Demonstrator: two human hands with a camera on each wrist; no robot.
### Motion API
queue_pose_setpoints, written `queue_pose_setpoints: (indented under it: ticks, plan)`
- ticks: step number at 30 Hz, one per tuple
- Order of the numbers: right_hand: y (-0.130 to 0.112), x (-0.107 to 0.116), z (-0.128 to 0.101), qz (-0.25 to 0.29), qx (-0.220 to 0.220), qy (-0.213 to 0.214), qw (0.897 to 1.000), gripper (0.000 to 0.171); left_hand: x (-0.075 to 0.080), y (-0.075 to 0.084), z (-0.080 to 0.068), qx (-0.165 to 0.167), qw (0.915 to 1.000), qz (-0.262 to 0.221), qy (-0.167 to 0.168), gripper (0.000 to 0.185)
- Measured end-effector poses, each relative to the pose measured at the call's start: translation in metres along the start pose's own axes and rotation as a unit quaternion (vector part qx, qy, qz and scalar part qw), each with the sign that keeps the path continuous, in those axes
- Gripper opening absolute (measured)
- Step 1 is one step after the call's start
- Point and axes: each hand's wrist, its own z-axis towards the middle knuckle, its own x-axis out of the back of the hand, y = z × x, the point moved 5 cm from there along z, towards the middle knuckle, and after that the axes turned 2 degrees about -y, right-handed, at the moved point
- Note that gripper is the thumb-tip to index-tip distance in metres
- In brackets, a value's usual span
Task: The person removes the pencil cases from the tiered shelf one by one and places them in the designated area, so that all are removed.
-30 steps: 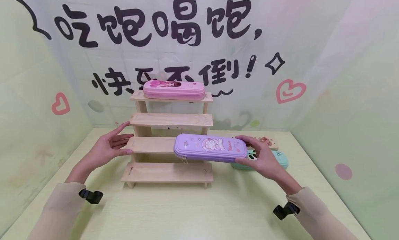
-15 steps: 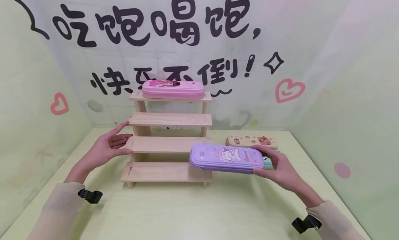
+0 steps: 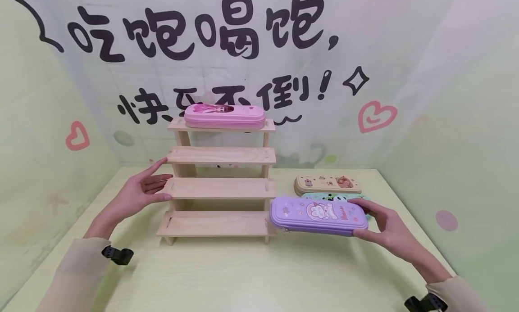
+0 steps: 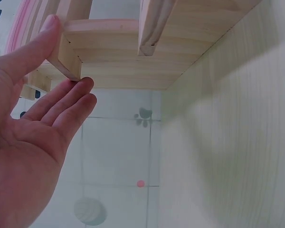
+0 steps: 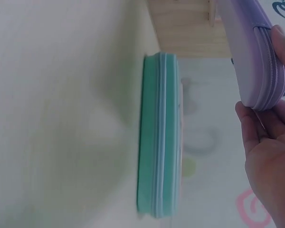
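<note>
While your left hand (image 3: 135,196) steadied the left end of the wooden tiered shelf (image 3: 220,188) with straight, spread fingers, your right hand (image 3: 389,231) pinched the right end of the purple pencil case (image 3: 318,215) and held it level in the air, just right of the lowest tier and in front of the green pencil case (image 5: 159,137) lying on the table (image 3: 251,276). By the look of it, you were mid-carry, with the purple case not yet set on any tier; the next move would call for lining its long side up with a free board and lowering it flat while the other hand kept the rack from shifting. Four pencil cases were counted: purple in hand, a pink pencil case (image 3: 224,116) on the top tier, and green and a beige pencil case (image 3: 327,184) on the table beside the rack. One shelf with four tiers stood there, three of them bare.
</note>
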Motion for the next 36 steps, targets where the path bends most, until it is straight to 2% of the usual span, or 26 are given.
queue_pose_setpoints:
  ticks: [9,16,23,28,32,36]
  plan:
    - [0.01,0.016,-0.024,0.016,0.026,-0.003,1.0,0.064,0.002,0.002,-0.002,-0.004,1.0,-0.002,0.001,0.094]
    - [0.022,0.026,-0.04,0.015,0.012,-0.009,1.0,0.064,0.002,0.004,-0.002,-0.006,1.0,-0.004,0.002,0.093]
    - [0.037,0.034,-0.053,-0.02,-0.039,-0.017,0.999,0.062,0.002,0.001,-0.001,-0.003,1.0,-0.004,0.001,0.095]
    - [0.048,0.037,-0.056,-0.026,-0.047,-0.02,0.998,0.061,0.004,-0.01,0.002,-0.005,1.0,-0.006,0.001,0.096]
    - [0.059,0.04,-0.057,-0.024,-0.07,-0.025,0.997,0.06,0.005,-0.02,0.004,-0.003,1.0,0.004,0.003,0.095]
    - [0.065,0.04,-0.057,-0.031,-0.086,-0.03,0.995,0.06,0.005,-0.024,0.005,-0.003,1.0,0.007,0.003,0.095]
